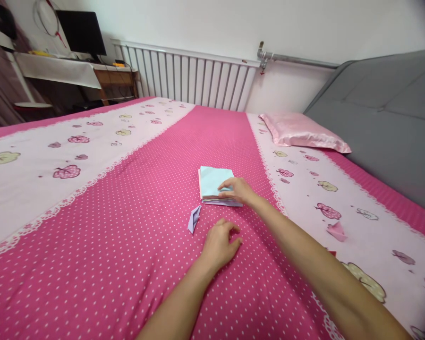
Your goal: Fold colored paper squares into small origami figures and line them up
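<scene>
Two bare forearms are seen, ending in the left hand (219, 243) and the right hand (238, 190). No sleeves, rings or watches are worn (nails are kept short).

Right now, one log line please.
right hand: on paper stack | left hand: resting on bedspread, empty | folded purple paper: beside

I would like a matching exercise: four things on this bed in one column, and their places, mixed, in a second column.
1. paper stack
2. purple folded paper
3. pink folded paper
4. pillow

a. by the grey headboard
b. under the right hand
c. on the pale strip, right of the right forearm
d. just left of the left hand

Pairs: 1-b, 2-d, 3-c, 4-a
</scene>
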`<state>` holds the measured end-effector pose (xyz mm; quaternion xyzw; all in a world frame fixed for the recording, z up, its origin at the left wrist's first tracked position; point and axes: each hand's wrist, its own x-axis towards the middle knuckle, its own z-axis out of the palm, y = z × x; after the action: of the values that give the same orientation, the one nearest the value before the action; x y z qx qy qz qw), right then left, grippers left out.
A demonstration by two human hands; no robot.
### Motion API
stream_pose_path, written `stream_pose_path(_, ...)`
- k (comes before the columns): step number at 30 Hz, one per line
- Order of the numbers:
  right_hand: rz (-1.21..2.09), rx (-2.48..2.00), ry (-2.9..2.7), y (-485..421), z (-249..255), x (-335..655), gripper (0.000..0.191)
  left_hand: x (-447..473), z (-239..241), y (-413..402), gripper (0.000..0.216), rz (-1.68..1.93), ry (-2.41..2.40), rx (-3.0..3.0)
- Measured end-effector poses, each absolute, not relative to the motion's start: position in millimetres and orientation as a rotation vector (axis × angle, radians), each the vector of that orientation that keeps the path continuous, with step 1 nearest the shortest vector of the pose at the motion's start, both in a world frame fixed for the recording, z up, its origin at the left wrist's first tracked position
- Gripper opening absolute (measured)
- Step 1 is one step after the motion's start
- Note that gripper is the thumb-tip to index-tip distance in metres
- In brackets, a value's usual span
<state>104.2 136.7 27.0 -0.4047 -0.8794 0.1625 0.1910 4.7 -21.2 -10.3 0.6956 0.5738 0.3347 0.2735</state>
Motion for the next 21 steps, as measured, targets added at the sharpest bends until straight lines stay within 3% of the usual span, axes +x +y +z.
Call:
stream_pose_path(8, 0.461, -1.159, -2.461, 133.7, 28.6, 102.1, 0.031, 4.4, -7.4, -21.8, 0.018, 0.901, 1.542, 1.865)
stream_pose_path(21, 0.516, -1.151, -2.452, 136.5, 28.6, 103.9, 0.026, 4.4, -9.0, -21.5, 0.018, 0.910, 1.531, 1.858)
